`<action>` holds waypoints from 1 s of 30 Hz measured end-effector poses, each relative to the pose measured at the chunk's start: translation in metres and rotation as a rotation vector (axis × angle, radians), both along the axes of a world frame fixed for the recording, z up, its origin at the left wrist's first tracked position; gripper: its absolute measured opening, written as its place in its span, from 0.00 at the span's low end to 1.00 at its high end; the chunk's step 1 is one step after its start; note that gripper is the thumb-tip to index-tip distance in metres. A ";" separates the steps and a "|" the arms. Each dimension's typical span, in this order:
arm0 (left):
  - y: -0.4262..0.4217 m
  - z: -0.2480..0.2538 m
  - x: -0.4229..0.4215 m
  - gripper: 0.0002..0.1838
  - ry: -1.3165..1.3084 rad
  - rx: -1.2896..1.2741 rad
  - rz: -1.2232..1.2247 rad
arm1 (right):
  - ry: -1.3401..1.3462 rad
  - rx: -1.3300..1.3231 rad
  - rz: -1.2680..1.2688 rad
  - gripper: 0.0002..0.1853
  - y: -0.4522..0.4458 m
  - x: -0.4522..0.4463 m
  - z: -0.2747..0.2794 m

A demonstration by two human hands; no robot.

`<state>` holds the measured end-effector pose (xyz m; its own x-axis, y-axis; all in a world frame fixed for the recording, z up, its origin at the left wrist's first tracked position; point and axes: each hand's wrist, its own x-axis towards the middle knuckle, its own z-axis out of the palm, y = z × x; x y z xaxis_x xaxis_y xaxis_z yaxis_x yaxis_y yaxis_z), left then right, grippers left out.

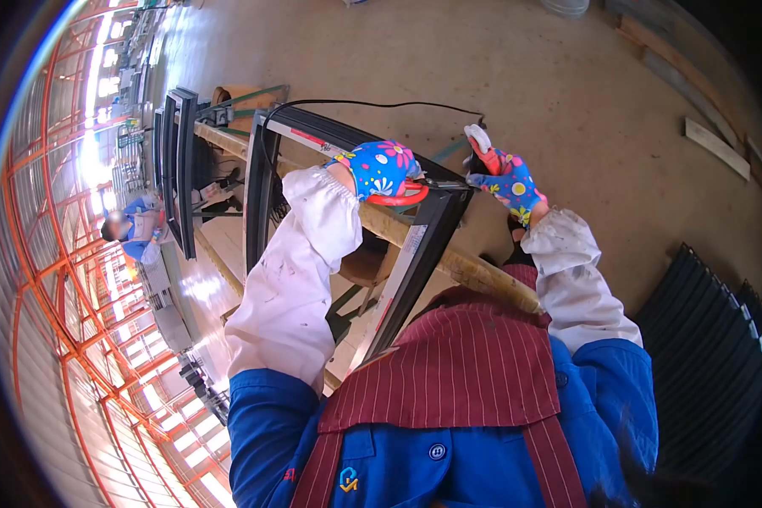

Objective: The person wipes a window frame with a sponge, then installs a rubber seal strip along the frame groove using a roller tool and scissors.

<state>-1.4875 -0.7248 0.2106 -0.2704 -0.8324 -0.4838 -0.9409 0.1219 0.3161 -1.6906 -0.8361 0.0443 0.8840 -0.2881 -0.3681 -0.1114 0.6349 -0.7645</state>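
Observation:
My left hand (379, 172), in a blue flowered glove, is closed around the red handles of what look like scissors (405, 198). Their metal part points right, over the near corner of a black frame (415, 250). Beside that corner is my right hand (512, 184), gloved alike, with its fingers curled. A thin black strip (381, 104) arcs from the frame's far side and runs to the right hand's fingers, which seem to hold it; its end is hidden. The frame lies across long wrapped bars (474, 275).
More dark frames (178, 165) stand at left, near another person (140, 229). Black ribbed lengths (703, 356) are stacked on the floor at right. A pale board (717, 148) and long timber pieces lie at upper right. A wooden box (245, 97) is behind the frame.

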 end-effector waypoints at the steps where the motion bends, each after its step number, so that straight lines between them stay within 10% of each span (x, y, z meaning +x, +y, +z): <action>1: 0.000 0.000 0.000 0.14 0.001 -0.001 0.000 | 0.018 0.002 0.019 0.17 -0.001 0.000 0.003; 17: -0.014 0.014 0.001 0.17 -0.012 0.122 0.009 | 0.058 -0.144 0.221 0.21 -0.010 -0.001 0.020; 25: -0.026 0.049 -0.030 0.14 -0.320 0.151 -0.092 | 0.008 -0.746 0.328 0.14 0.011 0.010 0.019; 30: 0.001 0.045 -0.035 0.15 -0.388 0.057 0.204 | 0.187 0.089 -0.285 0.12 0.010 -0.023 0.014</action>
